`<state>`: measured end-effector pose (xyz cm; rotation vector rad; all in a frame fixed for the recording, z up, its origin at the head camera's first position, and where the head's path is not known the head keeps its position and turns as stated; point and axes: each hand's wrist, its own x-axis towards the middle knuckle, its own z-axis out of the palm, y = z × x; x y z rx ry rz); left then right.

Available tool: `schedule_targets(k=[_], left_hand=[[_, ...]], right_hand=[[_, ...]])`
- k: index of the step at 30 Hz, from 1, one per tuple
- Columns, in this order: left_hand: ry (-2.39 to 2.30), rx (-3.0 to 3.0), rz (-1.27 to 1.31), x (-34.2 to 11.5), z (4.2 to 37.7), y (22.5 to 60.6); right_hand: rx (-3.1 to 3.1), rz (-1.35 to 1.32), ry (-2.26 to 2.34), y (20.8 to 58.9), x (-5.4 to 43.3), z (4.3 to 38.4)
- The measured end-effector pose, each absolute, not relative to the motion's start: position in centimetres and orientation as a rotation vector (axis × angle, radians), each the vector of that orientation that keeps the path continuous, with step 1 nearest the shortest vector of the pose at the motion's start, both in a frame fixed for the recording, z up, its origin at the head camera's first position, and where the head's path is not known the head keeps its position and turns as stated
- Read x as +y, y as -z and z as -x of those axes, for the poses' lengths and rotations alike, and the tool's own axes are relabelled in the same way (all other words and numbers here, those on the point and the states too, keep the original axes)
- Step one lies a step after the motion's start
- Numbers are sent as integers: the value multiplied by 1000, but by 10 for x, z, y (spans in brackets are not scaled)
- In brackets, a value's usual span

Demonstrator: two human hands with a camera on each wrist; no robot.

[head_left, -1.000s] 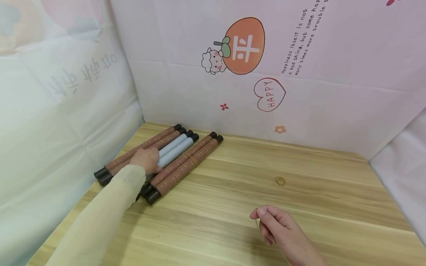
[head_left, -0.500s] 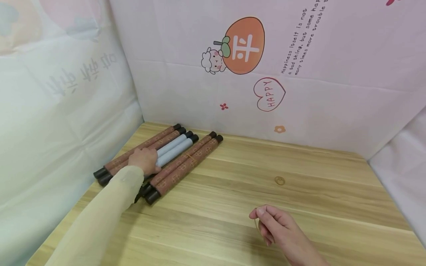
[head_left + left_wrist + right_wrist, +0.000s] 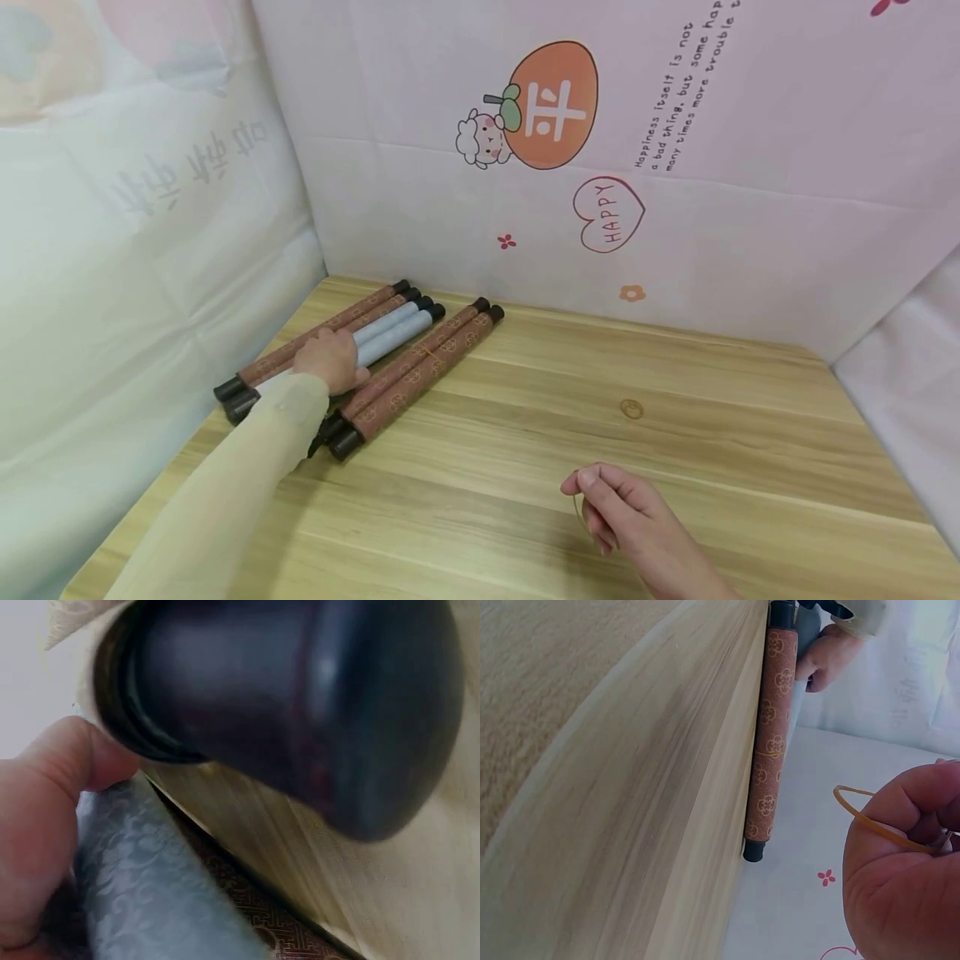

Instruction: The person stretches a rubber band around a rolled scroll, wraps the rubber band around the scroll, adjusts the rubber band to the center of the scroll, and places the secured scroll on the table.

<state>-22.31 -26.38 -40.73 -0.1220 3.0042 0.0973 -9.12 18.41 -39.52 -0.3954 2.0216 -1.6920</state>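
Below a pale printed cloth, toward the far left of your broad wood-grained tabletop, three pairs of long, dark-capped, scroll-like rolls lay side by side: a leftmost pair in reddish-brown flowered fabric, a middle pair in pale blue patterned fabric, and a rightmost pair in reddish-brown flowered fabric. Your left hand gripped the blue pair, thumb pressed to its fabric; you could not tell whether the hidden fingertips were spread or together. Your right hand, well apart from the rolls, pinched a thin tan elastic loop between thumb and forefinger. Another tan elastic band crossed the middle of the rightmost pair, so that bundle looked done. You had no band showing on the blue pair, which seemed to be the one in work, its binding left to do. The leftmost pair showed none either, but your hand and sleeve hid part of it, so its state was uncertain. Smallest, a loose tan elastic coil lay unused on the tabletop, probably a spare or meant for a further pair.
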Motion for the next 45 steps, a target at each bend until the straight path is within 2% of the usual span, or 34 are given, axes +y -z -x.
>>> schedule_targets(k=[4, 12, 26, 45], left_hand=[[-68, 3028, 164, -262, 221, 411], [34, 3116, 90, -262, 218, 418], [47, 3136, 80, -260, 219, 413], [32, 3297, -212, -251, 191, 382]], right_hand=[[2016, 393, 1697, 396, 185, 91], [2020, 400, 1691, 396, 185, 90], [2006, 423, 1704, 397, 186, 89], [2019, 292, 1692, 397, 190, 89]])
